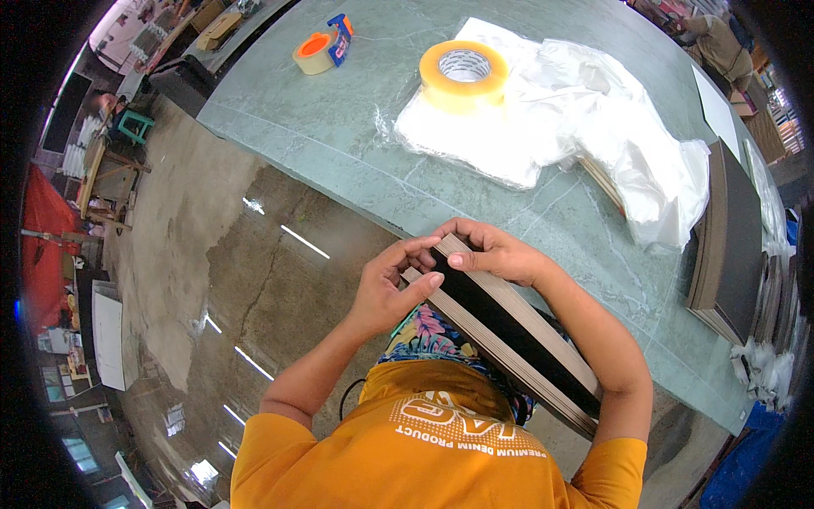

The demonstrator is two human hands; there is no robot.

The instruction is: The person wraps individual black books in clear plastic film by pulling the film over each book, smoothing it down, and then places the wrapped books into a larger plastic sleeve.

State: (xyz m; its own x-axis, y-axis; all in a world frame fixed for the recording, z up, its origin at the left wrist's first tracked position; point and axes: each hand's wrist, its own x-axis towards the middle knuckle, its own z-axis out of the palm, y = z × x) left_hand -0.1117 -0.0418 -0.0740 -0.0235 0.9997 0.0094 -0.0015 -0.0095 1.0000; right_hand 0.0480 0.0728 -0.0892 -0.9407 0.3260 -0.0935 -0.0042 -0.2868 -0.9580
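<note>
Two stacks of thin boards are held on edge against my body, at the table's front edge. One stack (517, 307) is under my right hand (496, 254), with the thumb on its layered brown edges and the fingers curled over its far end. The other stack (517, 373) is nearer my left hand (394, 284), whose thumb presses on its end while the fingers bend round the corner. Between the stacks a black board face (500, 329) shows. The stacks spread slightly apart. Their lower ends are partly hidden by my right arm.
On the grey-green table (314, 127) lie a clear tape roll (465, 72), white plastic bags (585, 110) and a tape dispenser (324, 49). Dark boards (729, 237) stand at the right edge. A green stool (136, 125) is on the wet concrete floor (280, 229). Another person (721, 51) is beyond the table.
</note>
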